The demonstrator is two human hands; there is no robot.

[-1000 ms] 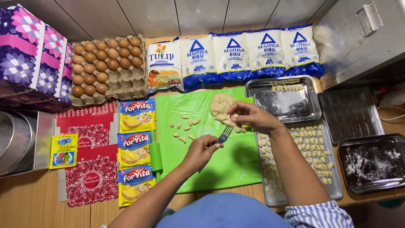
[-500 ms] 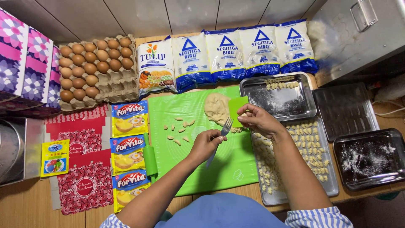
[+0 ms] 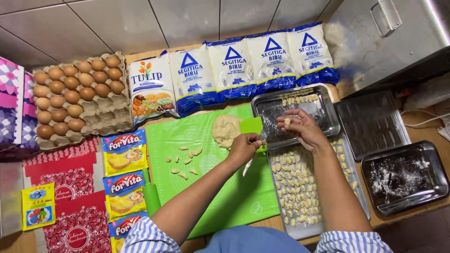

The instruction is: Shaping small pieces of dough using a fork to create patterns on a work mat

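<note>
My left hand (image 3: 243, 147) grips a fork (image 3: 249, 164) over the right edge of the green mat (image 3: 225, 197), tines toward a green scraper (image 3: 252, 125). My right hand (image 3: 300, 127) pinches a small shaped dough piece (image 3: 287, 121) over the upper steel tray (image 3: 323, 122). A lump of pale dough (image 3: 226, 129) rests on the mat beside the left hand. Several small cut dough strips (image 3: 185, 161) lie left of it. The lower tray (image 3: 358, 185) is filled with several rows of shaped pieces, partly hidden by my right forearm.
Flour bags (image 3: 253, 63) line the back edge. An egg carton (image 3: 77, 100) sits far left, yellow margarine packets (image 3: 124, 180) and red sachets (image 3: 65, 187) below it. A green rolling pin (image 3: 151, 197) lies by the mat. Two empty floured trays (image 3: 405, 175) stand right.
My right hand lifted off the fork with a shaped piece and moved right over the upper tray. My left hand shifted right with the fork. The camera view moved closer.
</note>
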